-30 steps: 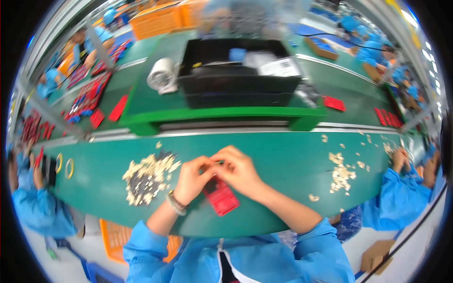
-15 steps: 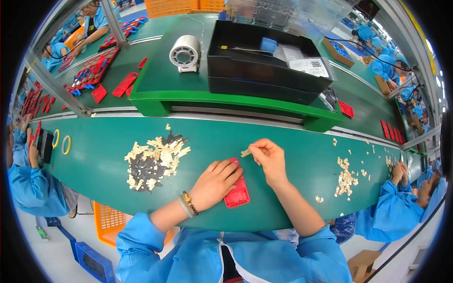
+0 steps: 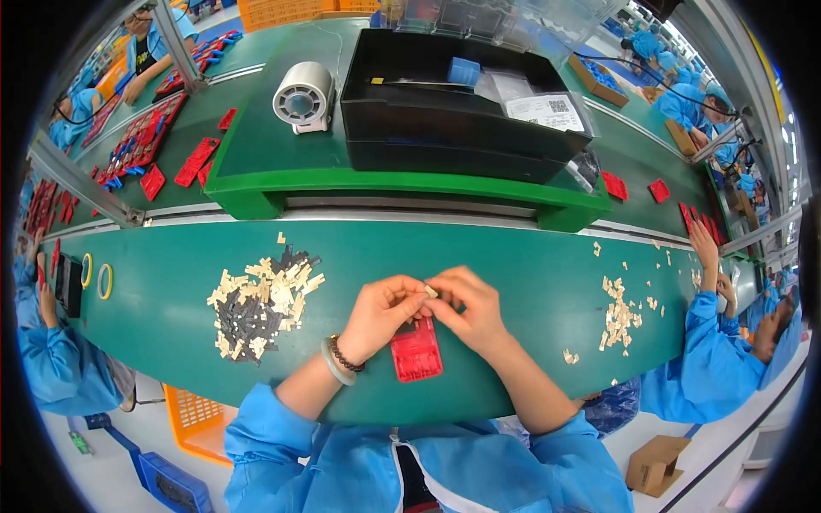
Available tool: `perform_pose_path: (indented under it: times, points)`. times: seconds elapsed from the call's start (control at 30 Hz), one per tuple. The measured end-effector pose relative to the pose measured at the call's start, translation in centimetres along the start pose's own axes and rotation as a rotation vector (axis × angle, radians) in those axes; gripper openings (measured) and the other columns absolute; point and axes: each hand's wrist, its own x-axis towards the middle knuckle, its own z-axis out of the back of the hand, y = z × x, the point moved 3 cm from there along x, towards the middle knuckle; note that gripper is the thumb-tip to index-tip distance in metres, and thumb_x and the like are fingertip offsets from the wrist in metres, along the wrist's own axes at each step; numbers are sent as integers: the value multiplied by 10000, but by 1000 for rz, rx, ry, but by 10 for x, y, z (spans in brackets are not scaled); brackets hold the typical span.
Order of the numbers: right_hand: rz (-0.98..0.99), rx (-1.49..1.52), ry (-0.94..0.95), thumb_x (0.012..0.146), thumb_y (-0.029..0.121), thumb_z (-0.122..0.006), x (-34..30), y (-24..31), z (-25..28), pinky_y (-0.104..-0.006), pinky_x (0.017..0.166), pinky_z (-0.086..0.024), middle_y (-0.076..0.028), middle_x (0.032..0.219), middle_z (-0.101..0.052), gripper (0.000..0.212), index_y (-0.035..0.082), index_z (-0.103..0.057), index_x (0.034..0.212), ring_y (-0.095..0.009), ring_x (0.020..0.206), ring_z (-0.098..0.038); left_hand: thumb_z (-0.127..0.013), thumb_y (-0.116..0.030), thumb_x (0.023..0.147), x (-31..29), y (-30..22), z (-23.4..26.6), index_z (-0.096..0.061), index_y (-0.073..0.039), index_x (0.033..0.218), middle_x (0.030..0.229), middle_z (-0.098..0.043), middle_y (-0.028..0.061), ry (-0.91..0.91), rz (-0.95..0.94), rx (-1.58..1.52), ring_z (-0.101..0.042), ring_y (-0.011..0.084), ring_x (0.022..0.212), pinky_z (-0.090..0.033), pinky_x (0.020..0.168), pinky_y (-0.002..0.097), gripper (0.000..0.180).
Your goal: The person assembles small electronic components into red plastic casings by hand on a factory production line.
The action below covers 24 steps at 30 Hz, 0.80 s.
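My left hand [image 3: 380, 315] and my right hand [image 3: 469, 309] meet above the green bench, fingertips pinched together. Between them is a small cream-coloured piece [image 3: 430, 291], mostly covered by the fingers. Just below my hands a red plastic tray [image 3: 416, 355] lies on the bench, its upper end hidden under them. Small dark bits show along its lower edge. Off to the left is a mixed pile of cream and black pieces [image 3: 261, 303]. A looser scatter of cream pieces [image 3: 619, 315] lies to the right.
Beyond the bench, a green raised shelf [image 3: 402, 184] carries a black bin [image 3: 453, 141] and a small white fan [image 3: 304, 97]. Two yellow rings [image 3: 104, 281] lie far left. Co-workers in blue sit at both sides. An orange basket [image 3: 195, 419] stands below on the left.
My left hand has lifted off the red tray and come up to my right hand, so both now finger the cream piece. The co-worker at right has raised a hand toward the red trays.
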Motion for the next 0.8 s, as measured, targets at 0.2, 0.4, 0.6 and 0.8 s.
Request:
perform_pose_path:
  times: [0.2, 0.4, 0.6, 0.8]
  points:
    - [-291, 347, 112, 947, 26, -512, -12, -9, -2, -232, 577, -487, -105, 926, -645, 183, -48, -658, 1028, -127, 713, -619, -635, -85, 909, -7, 5, 7, -665, -9, 970, 840, -640, 7, 66, -82, 233, -531, 49, 681, -437, 605, 194, 102]
    - [-408, 607, 164, 957, 23, -512, -20, -12, 2, -248, 617, -505, -121, 944, -655, 208, -46, -650, 1095, -149, 750, -633, -684, -43, 824, -7, -15, 1, -671, -28, 898, 797, -570, 46, 38, -446, 484, -537, 165, 711, -439, 614, 281, 76]
    - [-423, 708, 228, 985, 76, -504, -20, -10, -2, -247, 664, -526, -97, 890, -668, 216, -44, -642, 1100, -130, 750, -642, -725, -41, 754, -10, -28, -1, -704, -63, 826, 1036, -632, 73, 24, -573, 624, -495, 275, 1114, -398, 954, 387, 78]
    - [-373, 713, 240, 981, 61, -505, -19, -10, -3, -275, 711, -546, -108, 903, -672, 212, -47, -641, 1104, -150, 771, -652, -712, -40, 756, -10, -27, 3, -712, -60, 816, 1194, -642, 63, 48, -553, 639, -463, 303, 1229, -377, 1015, 432, 63]
